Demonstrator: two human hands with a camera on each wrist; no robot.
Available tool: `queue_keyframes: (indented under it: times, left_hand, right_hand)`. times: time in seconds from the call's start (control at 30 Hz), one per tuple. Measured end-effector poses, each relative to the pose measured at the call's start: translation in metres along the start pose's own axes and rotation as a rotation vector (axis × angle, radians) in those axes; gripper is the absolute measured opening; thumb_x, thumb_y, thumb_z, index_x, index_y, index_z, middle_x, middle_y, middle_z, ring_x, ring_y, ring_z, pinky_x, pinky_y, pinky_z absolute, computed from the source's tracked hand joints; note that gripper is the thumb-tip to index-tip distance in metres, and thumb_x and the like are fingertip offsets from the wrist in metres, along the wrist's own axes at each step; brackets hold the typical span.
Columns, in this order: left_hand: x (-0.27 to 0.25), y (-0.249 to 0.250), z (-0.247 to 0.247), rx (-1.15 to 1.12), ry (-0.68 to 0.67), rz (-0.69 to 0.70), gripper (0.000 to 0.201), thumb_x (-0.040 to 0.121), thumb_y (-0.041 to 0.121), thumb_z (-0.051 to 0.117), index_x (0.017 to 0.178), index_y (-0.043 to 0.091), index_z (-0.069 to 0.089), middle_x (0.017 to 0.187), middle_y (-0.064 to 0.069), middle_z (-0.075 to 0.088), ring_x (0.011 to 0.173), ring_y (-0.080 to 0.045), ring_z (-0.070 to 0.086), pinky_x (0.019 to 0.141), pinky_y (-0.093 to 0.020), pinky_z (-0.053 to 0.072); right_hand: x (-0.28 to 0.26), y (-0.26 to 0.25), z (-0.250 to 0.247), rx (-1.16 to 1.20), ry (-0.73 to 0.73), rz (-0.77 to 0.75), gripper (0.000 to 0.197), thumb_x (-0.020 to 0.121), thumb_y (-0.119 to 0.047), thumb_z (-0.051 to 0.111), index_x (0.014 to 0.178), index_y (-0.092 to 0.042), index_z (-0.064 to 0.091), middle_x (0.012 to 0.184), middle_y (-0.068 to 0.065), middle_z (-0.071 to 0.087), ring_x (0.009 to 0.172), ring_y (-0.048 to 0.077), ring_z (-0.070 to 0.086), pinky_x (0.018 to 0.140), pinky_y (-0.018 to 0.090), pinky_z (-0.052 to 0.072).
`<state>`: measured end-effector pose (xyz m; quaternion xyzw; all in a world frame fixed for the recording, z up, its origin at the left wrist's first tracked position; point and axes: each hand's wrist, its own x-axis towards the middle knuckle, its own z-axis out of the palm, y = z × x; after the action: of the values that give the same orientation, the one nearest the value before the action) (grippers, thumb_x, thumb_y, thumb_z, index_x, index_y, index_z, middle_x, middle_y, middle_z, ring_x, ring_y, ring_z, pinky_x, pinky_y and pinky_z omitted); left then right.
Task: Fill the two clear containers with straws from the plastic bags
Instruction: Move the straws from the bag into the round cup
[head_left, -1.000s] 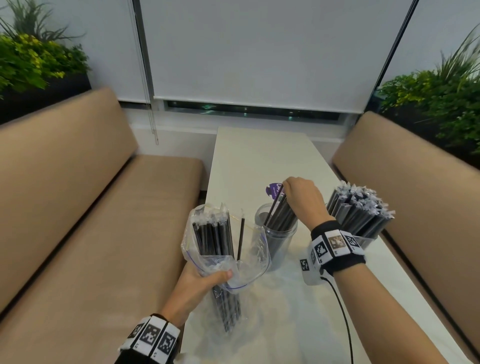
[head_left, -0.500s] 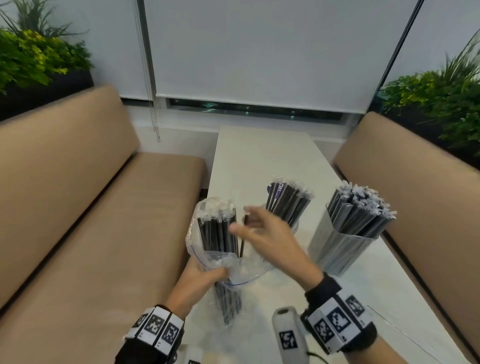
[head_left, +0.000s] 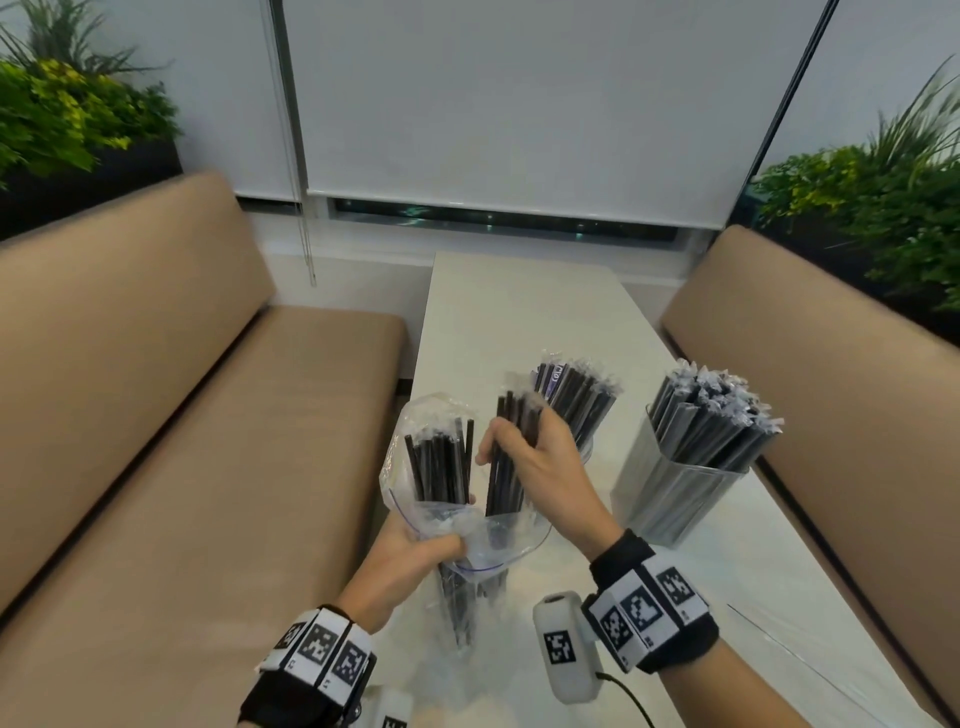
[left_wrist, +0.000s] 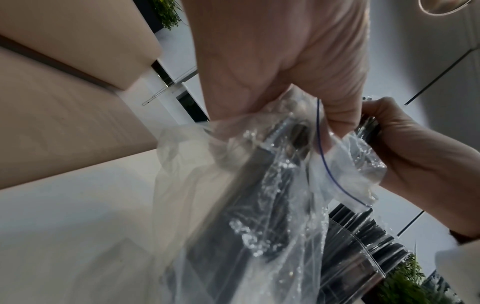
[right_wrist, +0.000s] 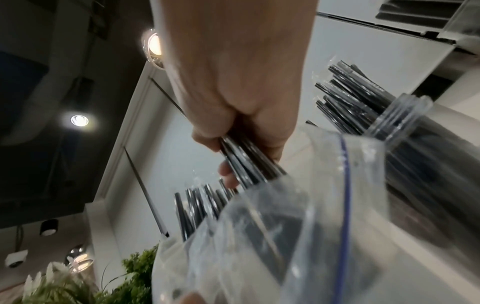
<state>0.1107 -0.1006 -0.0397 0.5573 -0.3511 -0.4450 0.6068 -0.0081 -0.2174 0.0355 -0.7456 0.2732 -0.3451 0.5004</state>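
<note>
narrow white bench (head_left: 509, 312) runs up the centre of the head view, tan sofas (head_left: 156, 415) on both sides, grey blinds (head_left: 493, 104) across the top, plants (head_left: 67, 114) in both upper corners.

left hand (head_left: 410, 561) lower centre, grip closed round the neck of a clear plastic bag (head_left: 441, 525); black straws (head_left: 441, 462) stand up out of the bag mouth. bag bottom hangs near the bench front edge, can't tell if it touches.

right hand (head_left: 540, 467) centre frame, grip closed on a bunch of straws (head_left: 511, 457), lower ends of the bunch at the bag mouth.

round container (head_left: 571, 405) just behind the right hand, partly hidden, packed with straws. square container (head_left: 675, 483) on the bench at centre right, also full, well apart from the hands.

left wrist view only: thumb pinching the bag film at its blue seal line (left_wrist: 324, 160), bag body blurred, edge of a straw-filled container in the lower right.

right wrist view only: ceiling with spotlights (right_wrist: 79, 120) at left, threaded rim of the round container (right_wrist: 400, 115) at right, bag (right_wrist: 298, 216) with the blue line in the foreground. fingers (right_wrist: 228, 174) wrapped on the bunch.
</note>
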Motion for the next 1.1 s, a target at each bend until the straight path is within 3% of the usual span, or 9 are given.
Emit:
queue_keyframes:
  times: [0.1,0.23,0.33,0.43,0.57,0.77,0.83,0.97,1.1]
  left_hand:
    - [0.001,-0.002,-0.002,0.021,0.011,-0.012,0.05,0.063,0.001,0.068,0.112,0.012,0.066,0.102,0.0,0.077,0.096,-0.012,0.071,0.071,-0.016,0.055]
    - [0.003,-0.004,-0.006,0.023,0.03,-0.024,0.05,0.063,0.004,0.07,0.111,0.013,0.067,0.103,-0.001,0.076,0.096,-0.01,0.071,0.072,-0.016,0.055]
    - [0.003,-0.006,-0.008,0.018,0.042,-0.022,0.049,0.062,0.003,0.069,0.11,0.013,0.068,0.102,0.001,0.077,0.097,-0.012,0.071,0.073,-0.017,0.056]
    - [0.003,-0.008,-0.01,0.007,0.053,-0.016,0.052,0.061,0.006,0.072,0.113,0.011,0.067,0.105,-0.003,0.076,0.098,-0.012,0.071,0.076,-0.019,0.057]
    - [0.0,-0.01,-0.012,-0.007,0.058,-0.01,0.065,0.049,0.02,0.074,0.114,0.013,0.067,0.107,-0.001,0.076,0.101,-0.012,0.07,0.075,-0.017,0.056]
    - [-0.001,-0.012,-0.016,-0.005,0.064,-0.017,0.068,0.053,0.017,0.076,0.119,0.011,0.063,0.111,-0.004,0.074,0.101,-0.012,0.07,0.076,-0.019,0.056]
    - [-0.001,-0.013,-0.018,-0.01,0.081,-0.014,0.072,0.049,0.021,0.076,0.118,0.008,0.064,0.109,-0.005,0.075,0.1,-0.012,0.071,0.076,-0.019,0.056]
    - [0.0,-0.014,-0.021,-0.014,0.101,-0.005,0.069,0.049,0.021,0.077,0.116,0.009,0.065,0.108,-0.003,0.076,0.102,-0.015,0.071,0.078,-0.021,0.056]
    - [0.002,-0.015,-0.02,-0.02,0.105,-0.01,0.071,0.049,0.023,0.079,0.117,0.009,0.064,0.109,-0.005,0.075,0.103,-0.017,0.07,0.084,-0.027,0.054]
  right_hand:
    - [0.01,-0.021,-0.013,0.073,0.116,-0.033,0.021,0.102,-0.013,0.045,0.103,0.007,0.05,0.066,0.003,0.063,0.062,0.017,0.062,0.076,0.038,0.052]
    - [0.028,-0.067,-0.043,0.215,0.243,-0.081,0.008,0.103,-0.013,0.041,0.106,-0.008,0.047,0.07,0.001,0.06,0.059,0.015,0.06,0.071,0.041,0.056]
    - [0.043,-0.096,-0.07,0.309,0.365,-0.198,0.006,0.103,-0.012,0.041,0.101,-0.011,0.046,0.068,-0.002,0.059,0.057,0.011,0.058,0.064,0.03,0.055]
    - [0.059,-0.107,-0.092,0.359,0.477,-0.346,0.007,0.102,-0.013,0.043,0.097,-0.016,0.044,0.067,-0.002,0.057,0.057,0.016,0.057,0.063,0.034,0.052]
    - [0.073,-0.079,-0.087,0.112,0.566,-0.352,0.011,0.102,-0.014,0.043,0.101,-0.024,0.045,0.07,-0.002,0.057,0.061,0.015,0.057,0.065,0.034,0.052]
    - [0.071,-0.005,-0.05,-0.161,0.505,-0.106,0.01,0.096,-0.017,0.054,0.102,-0.01,0.049,0.079,0.005,0.065,0.065,0.01,0.064,0.062,0.028,0.052]
    - [0.07,0.003,-0.047,-0.231,0.543,-0.077,0.021,0.092,-0.014,0.06,0.107,-0.011,0.045,0.079,0.004,0.062,0.066,0.019,0.061,0.061,0.036,0.05]
    - [0.076,0.003,-0.058,-0.196,0.618,-0.162,0.06,0.086,-0.001,0.06,0.138,-0.017,0.034,0.099,0.002,0.061,0.07,0.01,0.061,0.063,0.017,0.05]
    - [0.083,0.009,-0.072,-0.471,0.555,-0.163,0.032,0.089,-0.001,0.057,0.12,-0.007,0.062,0.101,0.009,0.069,0.088,0.019,0.064,0.081,0.024,0.048]
